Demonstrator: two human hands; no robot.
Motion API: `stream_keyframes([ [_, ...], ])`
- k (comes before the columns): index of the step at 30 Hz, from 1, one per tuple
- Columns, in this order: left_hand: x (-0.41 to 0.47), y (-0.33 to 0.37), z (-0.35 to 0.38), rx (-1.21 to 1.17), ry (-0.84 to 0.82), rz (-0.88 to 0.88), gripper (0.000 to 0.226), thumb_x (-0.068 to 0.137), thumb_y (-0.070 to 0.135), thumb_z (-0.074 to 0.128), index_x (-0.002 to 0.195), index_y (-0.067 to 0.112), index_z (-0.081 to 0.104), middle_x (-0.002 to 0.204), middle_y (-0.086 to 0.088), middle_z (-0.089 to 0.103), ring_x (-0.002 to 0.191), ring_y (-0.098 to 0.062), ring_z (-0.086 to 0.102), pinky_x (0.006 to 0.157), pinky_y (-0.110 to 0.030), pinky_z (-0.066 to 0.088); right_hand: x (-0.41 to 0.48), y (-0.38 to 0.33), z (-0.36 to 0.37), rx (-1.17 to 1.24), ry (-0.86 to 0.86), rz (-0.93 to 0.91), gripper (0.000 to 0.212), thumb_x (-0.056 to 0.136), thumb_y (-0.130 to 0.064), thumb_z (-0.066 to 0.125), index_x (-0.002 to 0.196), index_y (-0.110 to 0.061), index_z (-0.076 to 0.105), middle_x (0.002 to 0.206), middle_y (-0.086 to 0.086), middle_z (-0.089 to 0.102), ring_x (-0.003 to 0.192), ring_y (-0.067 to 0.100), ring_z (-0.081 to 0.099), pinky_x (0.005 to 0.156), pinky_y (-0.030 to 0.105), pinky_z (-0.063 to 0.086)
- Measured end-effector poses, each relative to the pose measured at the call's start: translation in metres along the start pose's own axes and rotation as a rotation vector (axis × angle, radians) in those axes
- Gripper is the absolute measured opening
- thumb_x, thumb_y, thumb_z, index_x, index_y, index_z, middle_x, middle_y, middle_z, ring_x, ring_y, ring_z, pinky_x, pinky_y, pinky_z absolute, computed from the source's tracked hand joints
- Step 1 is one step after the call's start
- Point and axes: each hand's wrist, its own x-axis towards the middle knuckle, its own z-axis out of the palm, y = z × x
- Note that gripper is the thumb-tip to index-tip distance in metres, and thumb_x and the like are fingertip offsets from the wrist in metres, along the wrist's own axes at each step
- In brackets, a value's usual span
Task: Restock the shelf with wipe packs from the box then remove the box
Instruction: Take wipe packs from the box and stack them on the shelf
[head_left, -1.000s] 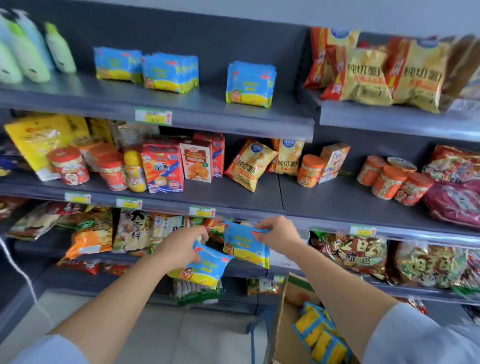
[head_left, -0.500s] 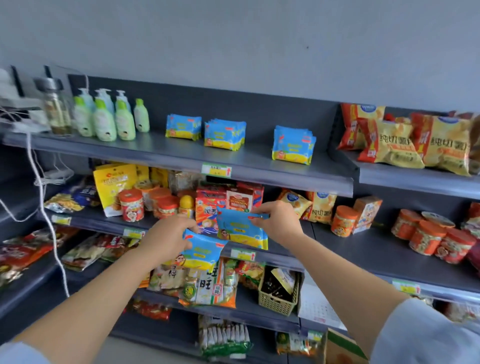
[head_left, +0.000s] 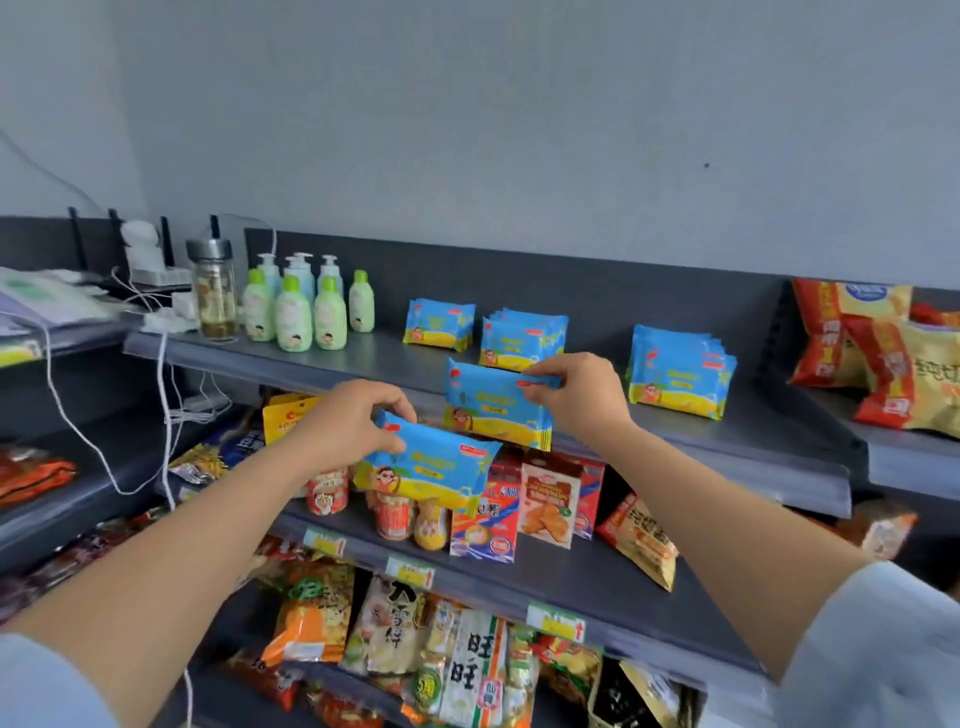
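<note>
Head view, wipe packs (head_left: 431, 465) held, stacks (head_left: 680, 371) beyond, lotion bottles (head_left: 294, 322) left

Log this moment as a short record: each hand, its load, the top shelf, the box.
left hand: grips one wipe pack by its upper left corner, below the shelf edge
right hand: pinches a wipe bundle at its top right, level with the shelf edge
top shelf: three groups of shelved packs, green bottles at left
box: not in view
</note>
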Motion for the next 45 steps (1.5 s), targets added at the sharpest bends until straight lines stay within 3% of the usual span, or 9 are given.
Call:
stream_keyframes([
  [4, 0.036, -0.005, -0.011, -0.104, 0.043, 0.01, 0.026, 0.074, 0.006, 0.08, 0.078, 0.028, 0.066, 0.092, 0.006, 0.066, 0.078, -0.022, 0.061, 0.074, -0.043, 0.052, 0.045, 0.003, 0.01, 0.012, 0.0, -0.037, 0.025, 0.084, -0.024, 0.074, 0.108, -0.017, 0.074, 0.117, -0.004, 0.068, 0.108, 0.013, 0.059, 0.087, 0.021, 0.044],
  [7, 0.058, -0.011, -0.016, -0.156, 0.072, 0.016, 0.025, 0.073, 0.003, 0.08, 0.079, 0.023, 0.067, 0.092, -0.001, 0.067, 0.066, -0.015, 0.056, 0.07, -0.042, 0.053, 0.071, 0.004, 0.02, 0.019, -0.01, -0.055, 0.026, 0.084, -0.024, 0.073, 0.108, -0.016, 0.073, 0.117, -0.003, 0.068, 0.101, 0.011, 0.059, 0.081, 0.018, 0.04],
  [12, 0.092, -0.028, -0.025, -0.217, 0.08, -0.001, 0.024, 0.074, 0.0, 0.079, 0.082, 0.018, 0.067, 0.092, 0.0, 0.067, 0.083, -0.033, 0.065, 0.072, -0.05, 0.056, 0.112, 0.001, 0.042, 0.032, -0.019, -0.062, 0.025, 0.085, -0.023, 0.072, 0.109, -0.016, 0.073, 0.118, -0.002, 0.067, 0.096, 0.01, 0.057, 0.076, 0.019, 0.038],
  [19, 0.148, -0.064, -0.041, -0.33, 0.077, 0.012, 0.027, 0.074, -0.007, 0.076, 0.081, 0.017, 0.067, 0.091, 0.001, 0.065, 0.081, -0.02, 0.064, 0.079, -0.042, 0.057, 0.168, -0.006, 0.087, -0.001, -0.003, -0.081, 0.024, 0.085, -0.021, 0.072, 0.108, -0.015, 0.073, 0.112, -0.001, 0.069, 0.103, 0.015, 0.06, 0.076, 0.02, 0.039],
  [23, 0.186, -0.094, -0.047, -0.367, 0.061, 0.023, 0.026, 0.074, -0.007, 0.075, 0.08, 0.018, 0.068, 0.09, -0.002, 0.066, 0.092, -0.041, 0.064, 0.08, -0.049, 0.056, 0.204, -0.009, 0.116, -0.022, 0.005, -0.044, 0.021, 0.085, -0.021, 0.072, 0.105, -0.015, 0.073, 0.107, 0.0, 0.069, 0.088, 0.012, 0.057, 0.071, 0.02, 0.038],
  [26, 0.218, -0.118, -0.054, -0.376, 0.028, 0.037, 0.027, 0.074, -0.007, 0.075, 0.081, 0.018, 0.068, 0.088, -0.001, 0.068, 0.093, -0.039, 0.066, 0.083, -0.052, 0.055, 0.233, -0.012, 0.14, -0.068, -0.003, -0.006, 0.021, 0.086, -0.023, 0.071, 0.105, -0.015, 0.073, 0.105, 0.001, 0.068, 0.092, 0.016, 0.059, 0.071, 0.022, 0.039],
  [34, 0.286, -0.165, -0.057, -0.403, -0.058, 0.085, 0.029, 0.072, -0.006, 0.077, 0.081, 0.02, 0.068, 0.085, 0.004, 0.065, 0.082, -0.021, 0.063, 0.077, -0.038, 0.055, 0.29, -0.007, 0.195, -0.146, -0.061, 0.113, 0.026, 0.086, -0.024, 0.071, 0.109, -0.012, 0.071, 0.115, 0.005, 0.067, 0.103, 0.021, 0.062, 0.084, 0.028, 0.049],
  [41, 0.321, -0.182, -0.044, -0.374, -0.109, 0.103, 0.027, 0.074, -0.002, 0.077, 0.082, 0.022, 0.067, 0.083, 0.008, 0.064, 0.074, -0.012, 0.061, 0.054, -0.015, 0.045, 0.32, 0.009, 0.215, -0.273, -0.078, 0.148, 0.022, 0.088, -0.02, 0.069, 0.109, -0.013, 0.07, 0.112, 0.006, 0.068, 0.099, 0.022, 0.063, 0.089, 0.034, 0.053],
  [45, 0.337, -0.186, -0.036, -0.354, -0.112, 0.101, 0.029, 0.074, -0.001, 0.077, 0.081, 0.025, 0.066, 0.083, 0.008, 0.065, 0.079, -0.019, 0.063, 0.062, -0.025, 0.052, 0.335, 0.014, 0.217, -0.394, -0.114, 0.142, 0.02, 0.089, -0.019, 0.066, 0.109, -0.017, 0.069, 0.111, 0.004, 0.068, 0.099, 0.021, 0.062, 0.084, 0.033, 0.053],
])
